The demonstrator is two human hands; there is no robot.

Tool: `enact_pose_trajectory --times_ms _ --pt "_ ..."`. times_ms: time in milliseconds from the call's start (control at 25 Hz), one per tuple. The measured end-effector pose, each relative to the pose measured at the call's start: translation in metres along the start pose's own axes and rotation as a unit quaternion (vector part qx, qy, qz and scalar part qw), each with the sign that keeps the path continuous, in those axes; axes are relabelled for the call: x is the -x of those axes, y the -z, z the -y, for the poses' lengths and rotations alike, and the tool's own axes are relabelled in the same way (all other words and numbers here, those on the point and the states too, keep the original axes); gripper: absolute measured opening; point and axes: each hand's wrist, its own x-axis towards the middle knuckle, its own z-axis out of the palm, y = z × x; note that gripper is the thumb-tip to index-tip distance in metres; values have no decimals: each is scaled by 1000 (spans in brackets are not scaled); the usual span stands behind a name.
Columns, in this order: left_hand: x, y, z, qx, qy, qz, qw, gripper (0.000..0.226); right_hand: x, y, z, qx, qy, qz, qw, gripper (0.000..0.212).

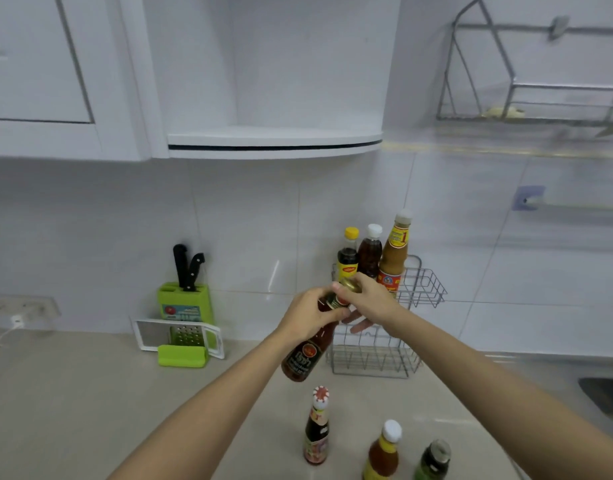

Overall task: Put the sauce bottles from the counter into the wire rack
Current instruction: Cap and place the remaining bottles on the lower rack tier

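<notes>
Left hand: my left hand (pixel 307 315) is wrapped around the upper body of a red sauce bottle (pixel 307 348), forearm reaching in from the lower left.
Right hand: my right hand (pixel 365 299) grips the same bottle at its neck, thumb up by the gold cap (pixel 351 285), two fingers hanging loose below; forearm stretched in from the lower right.
Held bottle: tilted, cap leaning right toward the rack, base clear of the counter (pixel 90 393), just in front of the rack's left edge.
Wire rack: I see the wire rack (pixel 384 358) standing against the tiled wall, its lower tier showing bare wires.
Upper tier: three bottles upright side by side, one yellow-capped (pixel 348 259), one dark with a white cap (pixel 370 254), one tall and orange (pixel 395 251).
Counter, near me: three bottles stand well apart from the rack, one with a red-and-white cap (pixel 317 427), one amber (pixel 383 452), one green (pixel 433 460).
Further left: a green knife block (pixel 185 301) with two black handles, a grater (pixel 180 336) leaning before it.
</notes>
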Motion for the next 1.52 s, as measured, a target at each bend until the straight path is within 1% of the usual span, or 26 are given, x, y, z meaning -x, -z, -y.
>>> enact_pose_trajectory --times_ms 80,200,280,400,480,560,760,840,920,1040,1080,1160,1240,1320,1440,1520 --pt "-8 -9 8 0 32 31 999 32 -2 7 -22 -38 -16 -60 997 37" --pt "-8 0 40 -35 97 -4 995 22 -2 25 -56 -106 -77 -146 981 32" --pt "-7 -4 57 -40 137 1 990 20 -4 42 -78 -126 -114 -192 967 34" --pt "-3 -17 71 -39 177 35 983 17 -10 43 -108 -168 -157 -229 946 35" --pt "-9 -26 82 -31 189 68 979 16 -16 33 -128 -227 -199 -261 917 36" --pt "-13 -36 91 -25 201 84 976 17 -19 27 -145 -286 -221 -283 888 41" --pt "-33 -60 127 -28 219 94 971 18 -39 5 -166 -373 -228 -339 833 41" --pt "-42 -69 142 -26 222 97 970 17 -51 3 -173 -392 -217 -346 824 42" --pt "-50 -77 157 -18 232 101 967 18 -61 -1 -176 -398 -199 -327 834 42" --pt "-58 -86 174 -20 259 103 960 28 -75 -9 -175 -357 -175 -278 874 31" --pt "-60 -89 178 -16 263 105 959 34 -78 -12 -172 -325 -162 -258 895 29" --pt "-61 -95 182 -17 266 118 957 46 -86 -18 -169 -222 -129 -219 941 26" --pt "-62 -101 185 -14 274 132 952 53 -94 -21 -165 -118 -86 -184 972 18" --pt "-63 -106 182 6 275 148 950 57 -102 -23 -158 -27 -49 -148 987 18" --pt "-67 -118 173 55 247 156 955 50 -113 -29 -153 102 -20 -124 987 32" --pt "-68 -124 170 64 244 131 959 47 -117 -34 -151 129 -25 -114 985 39"
